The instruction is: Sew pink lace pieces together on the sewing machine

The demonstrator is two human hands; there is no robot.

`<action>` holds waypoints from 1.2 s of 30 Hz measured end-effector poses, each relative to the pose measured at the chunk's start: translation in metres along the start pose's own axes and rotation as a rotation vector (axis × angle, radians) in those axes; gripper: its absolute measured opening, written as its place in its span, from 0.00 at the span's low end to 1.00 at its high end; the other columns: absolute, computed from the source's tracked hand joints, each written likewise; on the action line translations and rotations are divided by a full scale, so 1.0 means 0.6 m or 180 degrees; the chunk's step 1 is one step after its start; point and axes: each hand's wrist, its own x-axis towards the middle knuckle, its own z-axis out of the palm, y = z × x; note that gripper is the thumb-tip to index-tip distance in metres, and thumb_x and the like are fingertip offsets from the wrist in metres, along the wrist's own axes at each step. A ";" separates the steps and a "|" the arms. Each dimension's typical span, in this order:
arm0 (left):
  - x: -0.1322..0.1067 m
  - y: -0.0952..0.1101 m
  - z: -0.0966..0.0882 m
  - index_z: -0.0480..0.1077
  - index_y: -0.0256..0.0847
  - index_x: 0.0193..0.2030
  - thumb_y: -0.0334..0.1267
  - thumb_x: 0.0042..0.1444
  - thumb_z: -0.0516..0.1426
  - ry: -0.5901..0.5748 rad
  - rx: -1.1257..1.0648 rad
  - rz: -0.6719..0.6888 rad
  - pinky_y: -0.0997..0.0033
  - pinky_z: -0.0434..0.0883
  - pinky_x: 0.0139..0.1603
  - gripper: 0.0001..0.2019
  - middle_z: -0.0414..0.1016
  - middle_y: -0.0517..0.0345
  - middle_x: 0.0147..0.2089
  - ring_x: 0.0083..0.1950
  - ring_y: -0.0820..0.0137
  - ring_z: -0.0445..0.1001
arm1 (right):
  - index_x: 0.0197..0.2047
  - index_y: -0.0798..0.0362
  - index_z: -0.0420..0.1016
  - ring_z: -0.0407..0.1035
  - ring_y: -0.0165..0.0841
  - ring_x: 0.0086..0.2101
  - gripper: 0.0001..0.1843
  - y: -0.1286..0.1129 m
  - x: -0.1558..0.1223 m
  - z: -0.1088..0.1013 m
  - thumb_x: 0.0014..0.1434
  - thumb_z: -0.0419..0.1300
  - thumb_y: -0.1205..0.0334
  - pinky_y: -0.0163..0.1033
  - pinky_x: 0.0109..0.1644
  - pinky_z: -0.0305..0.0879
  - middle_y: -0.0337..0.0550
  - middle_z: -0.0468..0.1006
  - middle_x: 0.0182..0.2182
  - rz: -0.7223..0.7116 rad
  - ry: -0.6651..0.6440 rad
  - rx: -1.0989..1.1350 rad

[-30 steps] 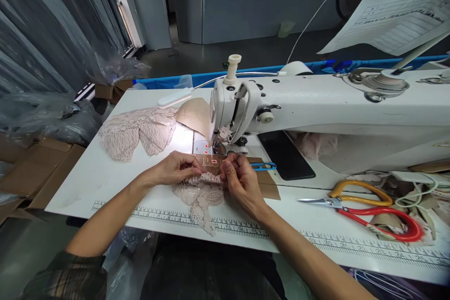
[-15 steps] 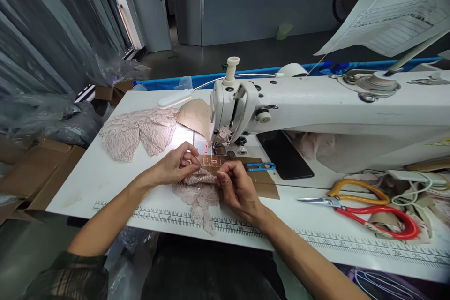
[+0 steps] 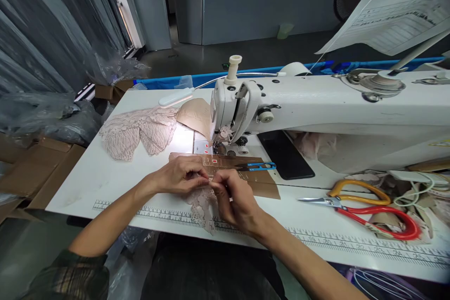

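Note:
Both my hands meet over a small pale pink lace piece (image 3: 201,205) near the front of the white table (image 3: 87,176). My left hand (image 3: 179,176) pinches the lace's upper edge with closed fingers. My right hand (image 3: 235,201) is closed on the same edge, fingertips touching those of the left. The lace hangs down toward the printed ruler (image 3: 158,215) at the table's edge. The white sewing machine (image 3: 316,108) stands just behind, its needle area (image 3: 225,143) beyond my hands.
A pile of pink lace pieces (image 3: 135,131) and a beige cup (image 3: 195,115) lie at the back left. Blue thread snips (image 3: 258,166) rest on a brown sheet (image 3: 260,180). Red and yellow scissors (image 3: 369,208) lie to the right. Cardboard boxes (image 3: 35,168) sit left of the table.
Both hands have drawn the lace back from the needle area toward the table's front edge, and the fingertips have come closer together over it.

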 end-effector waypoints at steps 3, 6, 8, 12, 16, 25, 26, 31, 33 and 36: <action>-0.002 0.001 -0.010 0.71 0.36 0.35 0.35 0.64 0.53 -0.0223 0.0288 0.0141 0.73 0.65 0.34 0.09 0.70 0.56 0.31 0.33 0.72 0.68 | 0.37 0.49 0.58 0.60 0.29 0.21 0.09 0.002 0.001 -0.013 0.61 0.47 0.74 0.34 0.25 0.53 0.36 0.67 0.24 -0.0277 -0.0378 -0.0505; -0.003 0.001 -0.015 0.71 0.36 0.36 0.35 0.65 0.53 -0.0267 0.0389 0.0119 0.73 0.66 0.35 0.09 0.71 0.55 0.32 0.35 0.71 0.70 | 0.39 0.51 0.59 0.60 0.30 0.21 0.10 0.014 -0.005 -0.022 0.59 0.46 0.75 0.35 0.25 0.53 0.38 0.67 0.23 -0.0162 -0.0447 -0.0803; -0.002 -0.002 -0.014 0.72 0.37 0.37 0.35 0.64 0.54 -0.0190 0.0250 -0.0019 0.74 0.66 0.35 0.07 0.73 0.55 0.32 0.34 0.72 0.71 | 0.39 0.51 0.59 0.60 0.29 0.20 0.08 0.017 -0.007 -0.023 0.61 0.46 0.73 0.34 0.25 0.53 0.38 0.67 0.23 -0.0061 -0.0376 -0.0865; -0.002 -0.008 -0.008 0.73 0.36 0.38 0.35 0.60 0.59 0.0195 -0.0130 -0.0693 0.76 0.67 0.33 0.05 0.76 0.56 0.33 0.32 0.73 0.73 | 0.38 0.50 0.58 0.58 0.28 0.19 0.05 -0.005 0.002 -0.004 0.64 0.47 0.70 0.33 0.24 0.52 0.36 0.67 0.24 0.0064 -0.0030 -0.0648; -0.005 -0.008 -0.010 0.72 0.37 0.34 0.31 0.58 0.58 0.0293 -0.0210 -0.1010 0.77 0.67 0.32 0.02 0.75 0.59 0.31 0.32 0.74 0.73 | 0.39 0.49 0.61 0.62 0.31 0.22 0.07 -0.021 0.005 0.008 0.63 0.46 0.69 0.33 0.26 0.54 0.37 0.67 0.23 -0.0063 -0.0214 -0.0245; -0.001 -0.006 -0.011 0.67 0.38 0.38 0.35 0.63 0.52 0.0194 -0.0111 -0.1017 0.75 0.65 0.33 0.05 0.73 0.56 0.37 0.33 0.74 0.69 | 0.36 0.49 0.56 0.57 0.28 0.17 0.04 0.015 -0.016 -0.054 0.65 0.47 0.67 0.33 0.23 0.50 0.34 0.64 0.21 0.0701 -0.0287 -0.0579; -0.002 -0.005 -0.010 0.67 0.38 0.40 0.37 0.64 0.52 0.0241 -0.0170 -0.1131 0.76 0.64 0.31 0.06 0.73 0.57 0.36 0.30 0.75 0.67 | 0.36 0.49 0.56 0.57 0.28 0.18 0.05 0.012 -0.013 -0.053 0.65 0.47 0.66 0.33 0.22 0.51 0.34 0.65 0.22 0.0740 -0.0197 -0.0476; -0.003 0.008 -0.008 0.63 0.41 0.54 0.41 0.63 0.55 0.0022 -0.0175 -0.1270 0.76 0.64 0.29 0.14 0.74 0.57 0.41 0.29 0.75 0.67 | 0.36 0.48 0.56 0.58 0.28 0.19 0.05 0.004 0.001 -0.043 0.66 0.47 0.63 0.33 0.23 0.54 0.35 0.64 0.22 0.1003 0.0028 -0.0095; 0.006 0.013 -0.004 0.63 0.41 0.57 0.46 0.59 0.60 -0.0227 0.0093 -0.1107 0.72 0.67 0.34 0.23 0.73 0.55 0.44 0.34 0.72 0.70 | 0.36 0.48 0.56 0.59 0.28 0.19 0.06 0.003 0.001 -0.039 0.66 0.46 0.62 0.33 0.23 0.55 0.35 0.64 0.22 0.1023 0.0012 -0.0009; 0.029 0.015 0.010 0.66 0.42 0.57 0.53 0.55 0.62 -0.0330 0.0686 -0.0802 0.63 0.69 0.43 0.27 0.70 0.52 0.45 0.44 0.62 0.71 | 0.36 0.49 0.56 0.60 0.27 0.20 0.06 0.002 0.001 -0.036 0.67 0.46 0.62 0.32 0.24 0.56 0.34 0.64 0.23 0.0980 0.0038 0.0080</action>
